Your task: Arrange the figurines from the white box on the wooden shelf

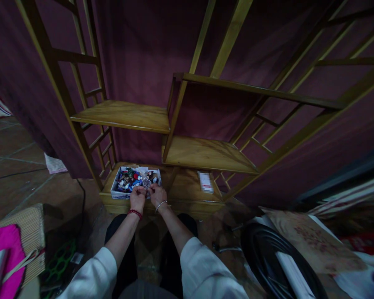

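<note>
A white box (121, 193) stands on the lowest wooden shelf at the left, filled with many small colourful items whose kind is hard to make out. Both hands are at its front edge, close together. My left hand (138, 197), with a red beaded bracelet at the wrist, has its fingers closed in a pinch. Beside it my right hand (157, 194), wearing a silver bangle, is likewise pinched. A shiny, pale, crinkled thing (146, 182) shows just beyond the fingertips. What the fingers hold is too small to tell.
A wooden shelf unit (124, 114) rises in front of a dark red curtain. A white card-like item (205, 182) lies on the low shelf at right. A black coil (268, 257) is at lower right; a pink cloth (9, 245) on a woven mat is at lower left.
</note>
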Tool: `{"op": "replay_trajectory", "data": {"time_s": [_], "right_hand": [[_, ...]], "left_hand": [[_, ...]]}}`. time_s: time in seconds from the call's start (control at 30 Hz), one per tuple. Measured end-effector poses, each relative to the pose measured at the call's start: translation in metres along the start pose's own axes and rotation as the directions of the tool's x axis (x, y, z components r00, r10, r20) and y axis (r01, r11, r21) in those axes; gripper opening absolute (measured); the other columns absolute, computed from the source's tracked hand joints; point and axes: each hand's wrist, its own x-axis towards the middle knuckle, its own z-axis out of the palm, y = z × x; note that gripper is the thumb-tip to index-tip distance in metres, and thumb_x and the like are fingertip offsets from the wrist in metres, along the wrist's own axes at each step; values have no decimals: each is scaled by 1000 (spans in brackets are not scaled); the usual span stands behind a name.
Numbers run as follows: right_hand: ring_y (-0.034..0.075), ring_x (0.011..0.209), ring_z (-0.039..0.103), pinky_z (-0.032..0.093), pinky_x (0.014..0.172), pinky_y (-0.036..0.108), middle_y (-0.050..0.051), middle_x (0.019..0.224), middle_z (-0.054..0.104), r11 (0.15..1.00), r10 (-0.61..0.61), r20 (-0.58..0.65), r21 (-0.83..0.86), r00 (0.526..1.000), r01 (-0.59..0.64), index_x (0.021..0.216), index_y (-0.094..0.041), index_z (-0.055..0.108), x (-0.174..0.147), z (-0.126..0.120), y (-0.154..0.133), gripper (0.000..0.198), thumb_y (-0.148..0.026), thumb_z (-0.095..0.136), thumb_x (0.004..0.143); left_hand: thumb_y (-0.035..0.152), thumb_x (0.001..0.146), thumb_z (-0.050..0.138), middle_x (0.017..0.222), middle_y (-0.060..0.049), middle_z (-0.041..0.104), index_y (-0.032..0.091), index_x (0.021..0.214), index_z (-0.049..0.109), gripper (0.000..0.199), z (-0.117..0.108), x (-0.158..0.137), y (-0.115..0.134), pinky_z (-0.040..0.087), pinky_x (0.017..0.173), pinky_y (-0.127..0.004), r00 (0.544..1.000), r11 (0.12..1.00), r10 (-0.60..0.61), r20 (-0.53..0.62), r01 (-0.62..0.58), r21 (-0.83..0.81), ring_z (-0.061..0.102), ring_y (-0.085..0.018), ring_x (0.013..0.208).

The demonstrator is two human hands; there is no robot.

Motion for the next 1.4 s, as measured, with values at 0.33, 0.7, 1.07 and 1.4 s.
{"op": "replay_trajectory", "data": {"time_s": [0.33, 0.7, 1.07, 1.4], "right_hand": [[11, 77, 60, 40, 67, 18, -3, 84, 66, 996, 4, -33, 84, 999, -2, 86, -25, 59, -19, -9, -2, 12, -26, 51, 78], [11, 77, 61, 41, 68, 17, -1, 86, 66, 984, -51, -90, 168, 995, 66, 90, -22, 57, -33, -8, 5, 14, -22, 50, 79], [12, 71, 60, 42, 66, 18, 0, 82, 66, 972, -88, -140, 206, 986, 116, 88, -20, 59, -49, -16, 11, 16, -23, 45, 81], [12, 74, 61, 43, 66, 19, 1, 85, 66, 946, -52, -132, 310, 990, 91, 101, -19, 54, -63, -20, 13, 24, -21, 47, 78]], "left_hand": [[20, 58, 59, 60, 3, 52, 13, 70, 53, 16, -4, -15, 1, 41, 54, -22, 998, 998, 63, 27, -63, -17, 48, -8, 55], [25, 61, 57, 60, 4, 50, 15, 70, 50, 14, -8, -34, 8, 40, 53, -21, 982, 987, 154, 114, -158, 28, 47, -8, 54], [23, 61, 60, 62, 3, 56, 12, 99, 54, 40, -8, -50, 15, 44, 61, -24, 981, 981, 152, 123, -164, 101, 53, -10, 58], [28, 60, 62, 61, 3, 51, 12, 99, 60, 42, -10, -69, 20, 43, 58, -21, 978, 988, 131, 165, -143, 66, 48, -9, 56]]}}
